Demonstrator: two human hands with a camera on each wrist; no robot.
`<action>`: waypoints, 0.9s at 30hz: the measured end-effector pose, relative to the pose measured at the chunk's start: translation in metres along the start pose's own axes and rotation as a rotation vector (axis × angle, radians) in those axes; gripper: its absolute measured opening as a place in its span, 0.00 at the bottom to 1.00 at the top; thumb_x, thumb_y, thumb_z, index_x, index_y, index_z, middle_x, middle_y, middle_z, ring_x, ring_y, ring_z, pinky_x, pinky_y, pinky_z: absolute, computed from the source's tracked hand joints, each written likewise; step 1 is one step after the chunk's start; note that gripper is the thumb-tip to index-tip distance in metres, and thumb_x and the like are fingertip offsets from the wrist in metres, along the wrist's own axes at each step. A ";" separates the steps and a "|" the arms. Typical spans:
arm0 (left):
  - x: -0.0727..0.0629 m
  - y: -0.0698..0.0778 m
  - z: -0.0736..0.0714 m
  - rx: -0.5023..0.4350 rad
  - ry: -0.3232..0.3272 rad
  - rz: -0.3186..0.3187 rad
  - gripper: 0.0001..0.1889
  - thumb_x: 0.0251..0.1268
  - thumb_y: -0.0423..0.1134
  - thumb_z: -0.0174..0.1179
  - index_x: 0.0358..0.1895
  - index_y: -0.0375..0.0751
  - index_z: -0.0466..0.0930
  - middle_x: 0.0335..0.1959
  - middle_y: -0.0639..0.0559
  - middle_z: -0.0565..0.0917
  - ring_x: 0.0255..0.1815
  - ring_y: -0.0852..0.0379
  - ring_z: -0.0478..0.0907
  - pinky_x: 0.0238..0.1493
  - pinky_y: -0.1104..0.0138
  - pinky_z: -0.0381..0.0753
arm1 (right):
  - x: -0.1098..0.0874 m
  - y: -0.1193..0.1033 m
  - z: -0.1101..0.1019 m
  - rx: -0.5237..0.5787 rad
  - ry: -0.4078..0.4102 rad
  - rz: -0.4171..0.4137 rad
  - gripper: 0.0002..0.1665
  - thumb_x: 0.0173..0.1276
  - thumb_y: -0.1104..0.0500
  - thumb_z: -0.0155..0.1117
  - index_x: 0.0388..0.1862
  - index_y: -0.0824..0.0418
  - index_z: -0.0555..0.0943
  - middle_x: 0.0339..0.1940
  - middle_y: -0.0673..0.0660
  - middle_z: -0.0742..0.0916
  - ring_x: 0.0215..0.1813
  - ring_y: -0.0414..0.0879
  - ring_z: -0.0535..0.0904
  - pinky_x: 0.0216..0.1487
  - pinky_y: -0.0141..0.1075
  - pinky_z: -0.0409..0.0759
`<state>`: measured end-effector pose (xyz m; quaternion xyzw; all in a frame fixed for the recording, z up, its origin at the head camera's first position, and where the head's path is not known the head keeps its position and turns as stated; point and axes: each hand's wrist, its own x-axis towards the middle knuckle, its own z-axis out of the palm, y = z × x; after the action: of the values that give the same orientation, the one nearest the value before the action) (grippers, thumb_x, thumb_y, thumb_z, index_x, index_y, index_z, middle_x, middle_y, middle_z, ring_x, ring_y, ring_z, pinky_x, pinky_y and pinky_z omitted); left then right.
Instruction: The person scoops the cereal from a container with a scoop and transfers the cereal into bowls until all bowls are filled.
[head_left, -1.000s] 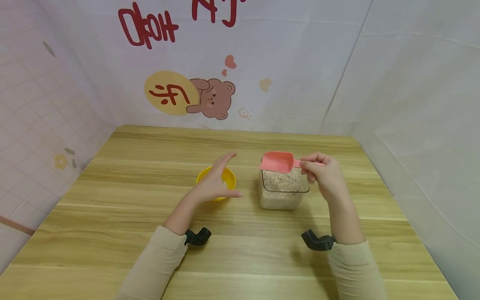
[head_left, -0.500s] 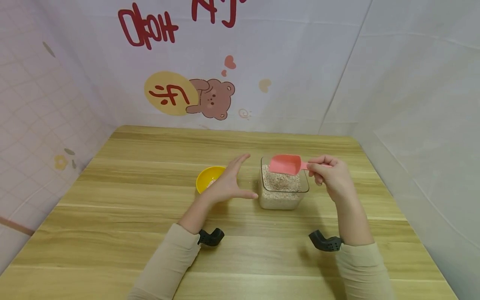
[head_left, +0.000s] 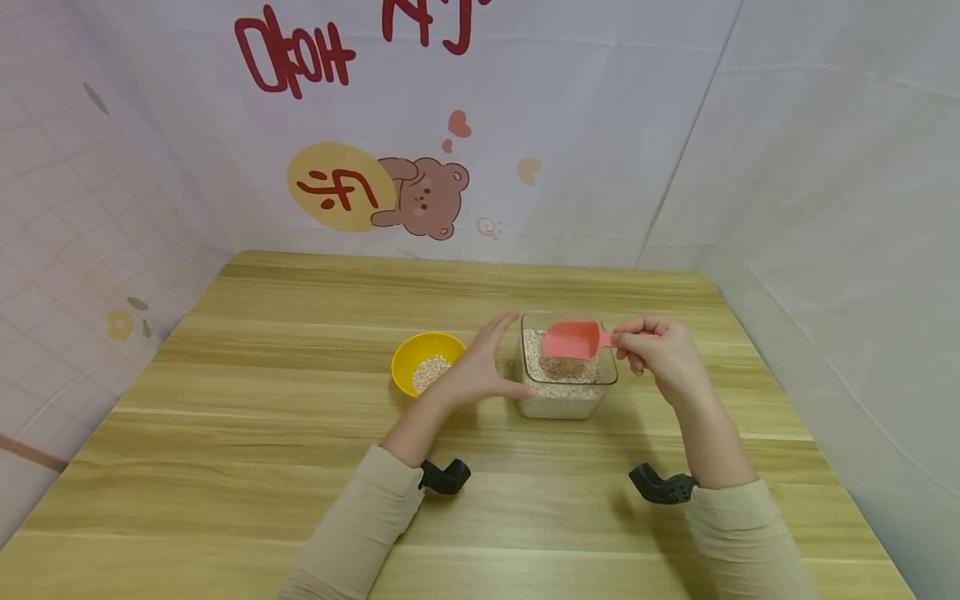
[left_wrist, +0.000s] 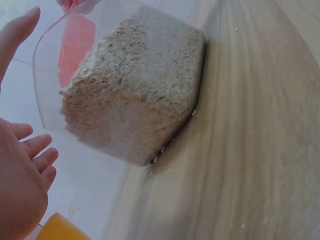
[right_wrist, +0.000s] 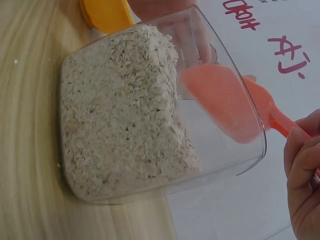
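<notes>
A clear square container (head_left: 558,408) of oat flakes (right_wrist: 120,110) stands on the table. My right hand (head_left: 657,350) pinches the handle of a pink scoop (head_left: 573,340). In the right wrist view the scoop's bowl (right_wrist: 220,100) dips below the container's rim, above the oats, with no flakes showing in it. My left hand (head_left: 480,371) is spread at the container's left side, thumb and fingers apart. In the left wrist view its palm (left_wrist: 20,185) faces the clear wall with a gap. Behind that hand sits a yellow bowl (head_left: 408,358) with some oats at the bottom, partly covered by the hand.
The wooden table (head_left: 262,400) ends at a white cloth backdrop (head_left: 585,125) printed with a bear. White cloth (head_left: 847,292) also hangs along the right side. A few loose flakes (left_wrist: 154,160) lie at the container's base.
My left hand has moved right, from over the yellow bowl to the container's side, uncovering oats in the bowl. The scoop has shifted right and down into the container's mouth.
</notes>
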<state>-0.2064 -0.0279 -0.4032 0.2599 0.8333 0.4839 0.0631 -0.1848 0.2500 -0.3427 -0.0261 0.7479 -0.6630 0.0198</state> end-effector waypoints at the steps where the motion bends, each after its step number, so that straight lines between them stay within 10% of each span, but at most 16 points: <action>1: 0.001 0.000 0.001 -0.001 -0.003 0.000 0.62 0.39 0.55 0.78 0.77 0.57 0.44 0.77 0.55 0.45 0.75 0.53 0.44 0.69 0.49 0.51 | 0.000 0.000 -0.001 -0.008 -0.002 0.007 0.03 0.65 0.68 0.62 0.33 0.69 0.80 0.22 0.54 0.83 0.16 0.39 0.70 0.17 0.29 0.70; 27: 0.012 0.001 0.016 -0.042 -0.003 -0.022 0.64 0.41 0.54 0.77 0.78 0.49 0.38 0.77 0.51 0.45 0.75 0.51 0.43 0.69 0.48 0.51 | 0.005 -0.012 -0.002 -0.280 -0.084 0.128 0.12 0.61 0.66 0.64 0.38 0.76 0.78 0.18 0.54 0.80 0.15 0.39 0.67 0.19 0.32 0.71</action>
<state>-0.2109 -0.0089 -0.4094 0.2499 0.8258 0.5000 0.0752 -0.1901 0.2499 -0.3309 -0.0083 0.8318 -0.5478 0.0894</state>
